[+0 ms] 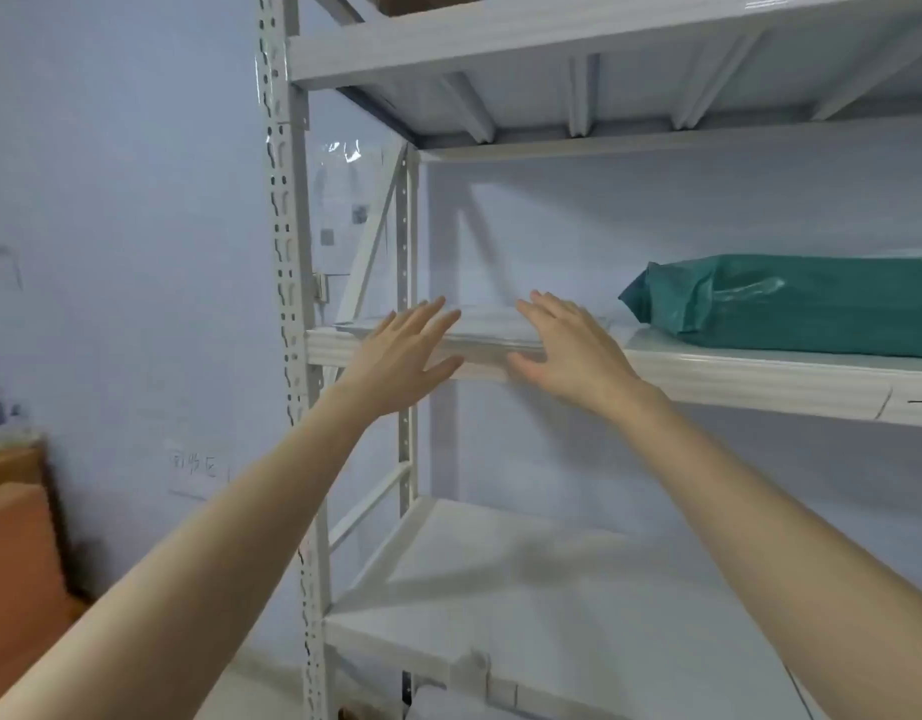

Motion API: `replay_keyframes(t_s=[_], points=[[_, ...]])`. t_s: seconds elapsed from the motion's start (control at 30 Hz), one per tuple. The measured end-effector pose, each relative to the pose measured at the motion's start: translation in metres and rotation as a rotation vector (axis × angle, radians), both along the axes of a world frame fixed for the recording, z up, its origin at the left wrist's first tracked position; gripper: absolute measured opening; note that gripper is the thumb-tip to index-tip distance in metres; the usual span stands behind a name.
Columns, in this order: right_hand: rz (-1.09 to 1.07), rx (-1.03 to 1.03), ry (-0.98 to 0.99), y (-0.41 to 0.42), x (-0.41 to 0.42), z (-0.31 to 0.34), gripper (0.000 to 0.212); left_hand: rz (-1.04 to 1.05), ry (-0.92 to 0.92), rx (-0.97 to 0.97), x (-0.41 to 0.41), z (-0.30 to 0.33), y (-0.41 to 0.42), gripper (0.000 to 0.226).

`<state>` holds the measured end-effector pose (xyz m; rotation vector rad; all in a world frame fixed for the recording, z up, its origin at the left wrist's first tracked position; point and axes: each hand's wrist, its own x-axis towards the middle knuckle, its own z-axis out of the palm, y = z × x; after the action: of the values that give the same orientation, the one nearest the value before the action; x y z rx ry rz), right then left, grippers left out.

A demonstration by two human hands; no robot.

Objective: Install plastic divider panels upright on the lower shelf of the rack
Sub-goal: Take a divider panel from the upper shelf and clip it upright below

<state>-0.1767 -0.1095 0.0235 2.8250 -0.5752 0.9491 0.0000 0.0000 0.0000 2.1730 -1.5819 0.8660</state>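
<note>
Both hands are reaching toward the middle shelf [708, 371] of the white rack [287, 252]. The left hand [401, 356] and the right hand [562, 345] are spreading wide, fingers straight, holding nothing. Between them, a flat stack of pale plastic divider panels [490, 330] is lying at the shelf's front left corner, the fingertips hovering at or just over its front edge. A green bag [791, 298] is resting toward the shelf's right end. The lower shelf [500, 589] is sitting bare below.
</note>
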Motion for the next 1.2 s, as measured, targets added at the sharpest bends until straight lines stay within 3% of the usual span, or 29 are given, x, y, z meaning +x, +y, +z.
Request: replay_keyframes(t_s=[0.17, 0.53, 0.67, 0.77, 0.93, 1.1, 1.2], points=[[-0.053, 0.041, 0.079, 0.009, 0.042, 0.001, 0.060, -0.097, -0.092, -0.012, 0.028, 0.003, -0.015, 0.043], [-0.303, -0.050, 0.064, 0.010, 0.067, -0.004, 0.043, -0.358, -0.277, -0.302, 0.048, 0.005, -0.016, 0.008], [-0.338, -0.118, 0.051, 0.016, 0.063, -0.003, 0.048, -0.391, -0.230, -0.367, 0.041, 0.008, -0.010, 0.012], [-0.367, -0.120, 0.065, 0.019, 0.057, 0.002, 0.035, -0.381, -0.260, -0.411, 0.033, 0.011, -0.005, 0.016], [-0.408, -0.283, -0.032, 0.034, 0.038, 0.013, 0.030, -0.324, -0.396, -0.661, 0.010, 0.018, 0.004, 0.016], [-0.398, -0.208, -0.140, 0.042, 0.006, 0.026, 0.022, -0.279, -0.342, -0.787, -0.032, 0.032, 0.016, 0.072], [-0.321, -0.173, -0.266, 0.049, -0.025, 0.030, 0.021, -0.298, -0.284, -0.857, -0.062, 0.042, 0.025, 0.083]])
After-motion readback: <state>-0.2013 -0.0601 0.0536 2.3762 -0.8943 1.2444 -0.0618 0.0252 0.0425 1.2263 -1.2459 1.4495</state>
